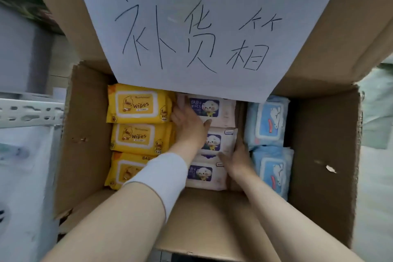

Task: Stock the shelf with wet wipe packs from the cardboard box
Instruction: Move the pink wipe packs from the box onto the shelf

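Head view looks down into an open cardboard box (323, 144) whose raised flap carries a handwritten paper sign (202, 27), with a white shelf rail (29, 110) just beside its left wall. Wet wipe packs lie flat inside in three rows: yellow packs (134, 104) on the left, white packs (225, 110) in the middle, blue packs (268, 121) on the right. Left hand (187, 127) rests with fingers stretched over the white row's left side, while the right hand (239, 159) grips the right edge of the middle white pack (214, 140), thumb on top.

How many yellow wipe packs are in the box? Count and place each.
3, lining the left wall of the cardboard box: the far yellow pack, the middle yellow pack, the near yellow pack, partly under a sleeve. More may lie underneath.
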Demonstrator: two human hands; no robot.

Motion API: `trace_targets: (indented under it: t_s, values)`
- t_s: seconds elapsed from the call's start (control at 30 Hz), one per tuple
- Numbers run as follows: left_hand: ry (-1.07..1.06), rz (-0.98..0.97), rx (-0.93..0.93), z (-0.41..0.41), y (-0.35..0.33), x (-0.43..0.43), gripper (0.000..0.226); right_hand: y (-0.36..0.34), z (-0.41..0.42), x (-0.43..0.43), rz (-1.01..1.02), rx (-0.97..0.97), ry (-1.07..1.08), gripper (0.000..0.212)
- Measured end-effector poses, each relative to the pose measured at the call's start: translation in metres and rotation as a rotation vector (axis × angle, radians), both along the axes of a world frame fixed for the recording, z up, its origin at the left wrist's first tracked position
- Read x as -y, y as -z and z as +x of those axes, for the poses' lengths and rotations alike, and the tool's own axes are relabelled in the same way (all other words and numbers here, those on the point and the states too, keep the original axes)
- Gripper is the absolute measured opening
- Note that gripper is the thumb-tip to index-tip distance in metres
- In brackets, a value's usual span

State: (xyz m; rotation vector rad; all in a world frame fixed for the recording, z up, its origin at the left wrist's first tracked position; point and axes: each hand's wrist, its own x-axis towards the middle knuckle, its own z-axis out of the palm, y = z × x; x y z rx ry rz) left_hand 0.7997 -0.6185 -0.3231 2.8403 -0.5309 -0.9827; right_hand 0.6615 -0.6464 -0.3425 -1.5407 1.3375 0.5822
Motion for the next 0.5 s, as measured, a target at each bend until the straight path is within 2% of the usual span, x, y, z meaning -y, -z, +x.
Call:
trace_targets:
  t_s: [0.13,0.23,0.3,0.4,0.5]
  values:
    - [0.04,0.044,-0.003,-0.02,0.016,0.005,0.083,0.023,0.008,-0.002,0.006,-0.022,0.146,0.081]
    - [-0.115,-0.054,-0.004,-0.005,0.018,0.004,0.079,0.028,0.01,-0.003,0.031,0.043,0.251,0.082]
    - [-0.222,-0.108,-0.081,0.01,0.022,0.006,0.075,0.031,0.009,-0.001,0.051,0.08,0.292,0.076]
    - [-0.152,-0.059,-0.115,0.026,0.026,0.009,0.065,0.034,0.009,0.0,0.109,0.067,0.27,0.061]
    - [-0.137,-0.074,-0.161,0.028,0.027,0.012,0.061,0.036,0.008,0.002,0.194,0.07,0.382,0.04]
